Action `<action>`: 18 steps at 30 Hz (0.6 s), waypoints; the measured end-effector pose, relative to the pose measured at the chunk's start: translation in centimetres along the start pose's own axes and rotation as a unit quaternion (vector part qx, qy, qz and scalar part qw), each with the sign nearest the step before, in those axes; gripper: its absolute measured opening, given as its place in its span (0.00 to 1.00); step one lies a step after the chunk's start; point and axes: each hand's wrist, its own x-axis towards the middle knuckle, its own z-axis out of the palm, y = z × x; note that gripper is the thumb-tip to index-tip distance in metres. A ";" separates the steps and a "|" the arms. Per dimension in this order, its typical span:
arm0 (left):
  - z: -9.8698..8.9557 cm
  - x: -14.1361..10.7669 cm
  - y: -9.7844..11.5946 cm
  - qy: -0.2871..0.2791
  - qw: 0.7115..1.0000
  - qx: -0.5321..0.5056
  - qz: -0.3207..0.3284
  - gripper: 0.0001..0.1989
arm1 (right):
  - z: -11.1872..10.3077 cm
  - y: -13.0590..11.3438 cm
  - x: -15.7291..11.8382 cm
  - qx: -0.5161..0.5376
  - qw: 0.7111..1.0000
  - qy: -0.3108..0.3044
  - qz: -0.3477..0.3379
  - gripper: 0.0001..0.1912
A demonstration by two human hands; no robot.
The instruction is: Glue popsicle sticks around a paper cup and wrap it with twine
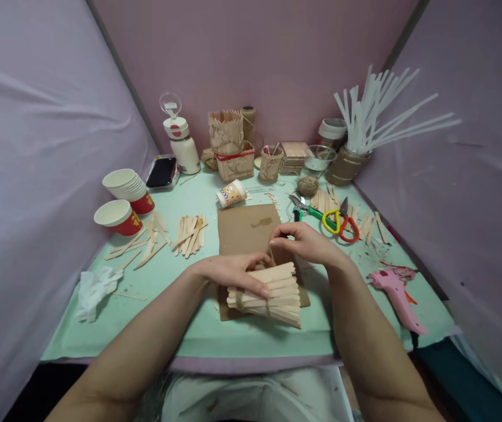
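Observation:
A cup-shaped bundle of wooden craft sticks (277, 287) lies tilted on its side above the front of the cardboard sheet (244, 228). Twine (268, 306) runs around the sticks. My left hand (240, 272) is closed over the bundle from the left, its thumb pressed along the sticks and its other fingers partly hidden behind. Just beyond the bundle, my right hand (301, 241) pinches a thin strand of twine, which drops from its fingertips toward the sticks. The far side of the bundle is hidden.
Loose craft sticks (190, 235) and paper cups (118, 217) are at left. Scissors (342, 223), pliers (310, 212), a twine ball (308, 186) and a pink glue gun (398, 299) lie at right. A bottle (185, 149), stick-covered containers (236, 164) and a pot of white strips (348, 166) line the back.

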 end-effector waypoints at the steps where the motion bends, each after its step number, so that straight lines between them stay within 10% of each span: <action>1: 0.2 0.0 0.3 0.007 0.999 0.037 0.014 0.31 | 0.0 -0.5 -0.1 -0.010 1.000 -0.001 -0.005 0.09; 6: 1.2 -0.1 1.2 0.125 0.983 0.123 0.056 0.30 | 0.3 -3.0 -1.3 -0.148 0.983 0.059 -0.093 0.08; 11: 1.7 0.2 1.7 0.308 0.942 0.135 0.010 0.32 | 1.1 -4.3 -2.1 -0.329 0.902 0.190 -0.205 0.10; 18: 1.1 1.0 1.0 0.509 0.852 0.112 0.054 0.30 | 2.5 -3.0 -1.0 -0.310 0.874 0.261 -0.268 0.05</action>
